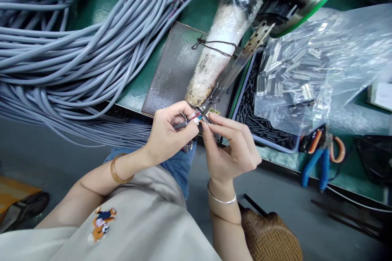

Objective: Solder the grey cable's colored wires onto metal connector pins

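My left hand (171, 130) pinches the end of a grey cable (180, 125), whose thin coloured wires (196, 116) fan out past the fingertips. My right hand (234, 142) has thumb and forefinger pressed together at a small metal connector (207, 119), right beside the wire ends. Just above the fingertips, the tip of a soldering iron (214, 96) points down at the connector. The wrapped, string-tied white tube (211, 57) ends close over both hands. Fine contact between wires and connector pins is too small to tell.
Bundled grey cables (92, 49) cover the bench's left side. Under the tube lies a dark metal plate (171, 65). To the right are a blue-rimmed tray (275, 146) of black sleeves, a clear bag (294, 73) of connectors, and blue-handled pliers (318, 167). A woven stool (269, 236) stands below.
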{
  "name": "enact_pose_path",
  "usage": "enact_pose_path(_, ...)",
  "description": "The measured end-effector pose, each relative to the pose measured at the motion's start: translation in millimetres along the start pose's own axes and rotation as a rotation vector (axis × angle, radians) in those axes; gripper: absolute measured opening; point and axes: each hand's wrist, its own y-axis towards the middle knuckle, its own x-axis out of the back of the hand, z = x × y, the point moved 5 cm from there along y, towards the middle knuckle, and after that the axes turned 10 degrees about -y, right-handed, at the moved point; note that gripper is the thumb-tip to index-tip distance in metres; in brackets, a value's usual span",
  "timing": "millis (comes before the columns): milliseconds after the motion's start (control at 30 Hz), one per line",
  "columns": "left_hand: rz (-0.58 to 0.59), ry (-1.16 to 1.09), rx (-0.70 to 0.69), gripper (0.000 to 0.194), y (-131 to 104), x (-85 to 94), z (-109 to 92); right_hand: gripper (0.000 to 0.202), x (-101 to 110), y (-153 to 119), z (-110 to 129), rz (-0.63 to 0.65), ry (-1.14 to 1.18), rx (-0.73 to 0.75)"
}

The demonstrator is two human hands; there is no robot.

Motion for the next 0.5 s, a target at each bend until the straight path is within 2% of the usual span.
enact_pose_path(133,0.028,0.006,0.016,0.012,1.3,-0.1,-0.2,0.021,1.8,0.6,2.7,-0.013,-0.016,0.030)
enact_pose_path(267,0.047,0.011,0.057,0.011,2.2,0.7,1.9,0.017,1.0,-4.0,4.8,-0.061,-0.075,0.133)
enact_pose_path(367,0.055,0.015,0.098,0.012,2.2,1.4,4.9,0.014,-0.5,-9.8,4.3,-0.048,-0.100,0.209)
enact_pose_path(500,0.081,-0.036,0.166,0.013,0.9,1.6,8.5,0.016,10.1,-13.0,-6.1,-0.040,-0.010,0.136)
